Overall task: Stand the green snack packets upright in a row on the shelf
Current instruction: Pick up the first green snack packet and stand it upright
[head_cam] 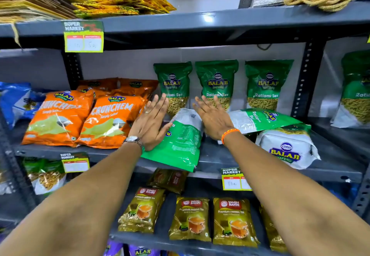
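Note:
Three green Ratlami Sev packets stand upright against the back wall of the middle shelf (216,155): one (174,81), a second (217,79) and a third (267,83). A green packet (180,143) lies flat, back side up, its end overhanging the shelf's front edge. My left hand (150,121) is flat with fingers spread at its left side. My right hand (212,117) hovers open at its right side. Neither hand grips it. Two more packets lie flat at the right, one (262,118) green and one (288,147) showing white.
Orange Crunchem bags (108,119) lean at the left of the same shelf. Another green packet (354,87) stands beyond the metal upright (306,79). Tea packets (190,217) fill the shelf below. Price tags (83,36) hang from the shelf edges.

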A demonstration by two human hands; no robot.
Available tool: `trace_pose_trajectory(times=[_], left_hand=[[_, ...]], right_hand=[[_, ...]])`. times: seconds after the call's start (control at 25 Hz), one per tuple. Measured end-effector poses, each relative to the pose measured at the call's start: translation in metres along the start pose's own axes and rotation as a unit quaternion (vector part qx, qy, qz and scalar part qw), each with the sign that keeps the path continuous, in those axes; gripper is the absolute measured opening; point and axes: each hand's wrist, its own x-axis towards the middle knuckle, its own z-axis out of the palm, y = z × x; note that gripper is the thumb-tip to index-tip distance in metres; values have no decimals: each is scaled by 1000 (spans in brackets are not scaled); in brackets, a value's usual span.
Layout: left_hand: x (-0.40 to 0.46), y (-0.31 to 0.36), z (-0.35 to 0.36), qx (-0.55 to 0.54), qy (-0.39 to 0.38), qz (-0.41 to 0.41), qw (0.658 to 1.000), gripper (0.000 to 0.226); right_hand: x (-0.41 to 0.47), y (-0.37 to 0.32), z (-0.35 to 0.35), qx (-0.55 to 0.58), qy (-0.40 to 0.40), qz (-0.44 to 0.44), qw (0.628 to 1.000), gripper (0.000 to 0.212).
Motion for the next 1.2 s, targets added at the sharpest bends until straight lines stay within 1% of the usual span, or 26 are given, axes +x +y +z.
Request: trace_pose_trajectory(times=[0.08,0.2,0.28,0.32,0.4,0.44,0.48,0.64,0.72,0.84,0.88,1.0,1.08,1.12,1.2], left_hand=[[-16,-3,-5,-37,-44,35,998,86],[-49,-9,-13,-85,-115,51,988,101],[-69,-9,-16,-101,-135,44,985,100],[-76,-10,-17,-105,-130,41,985,92],[-84,-12,-15,-104,-113,26,988,63],[-84,-12,-15,-105,-97,21,989,52],[-83,-12,-15,-104,-74,22,992,45],[-71,-13,-22,-109,60,-3,992,31],[-57,-14,-33,-112,88,-5,990,26],[-33,-14,-49,-82,127,34,988,20],[-24,-15,-54,-76,137,40,987,18],[4,-22,-66,-83,145,25,986,20],[22,-28,-72,-87,151,31,984,26],[30,-29,-74,-96,157,33,982,28],[50,-32,-78,-127,180,15,975,28]], right_hand=[[-2,-3,0,-38,-56,-36,997,85],[-4,-8,4,-72,-89,-43,993,86],[-3,-15,5,-85,-92,-37,991,85],[-2,-17,5,-86,-93,-35,991,83],[-1,-19,6,-91,-98,-28,991,81],[-2,-20,6,-88,-101,-25,991,81],[-1,-20,7,-82,-101,-25,991,81],[2,-16,5,-22,-91,-34,995,90],[3,-15,4,9,-80,-35,996,95],[4,-16,1,54,-69,-28,996,114],[6,-16,-1,81,-62,-22,995,114],[16,-8,-8,133,-69,-6,989,98],[26,-4,-10,174,-102,-2,980,86],[31,-3,-10,215,-130,-10,968,80],[45,2,-11,310,-179,-22,933,74]])
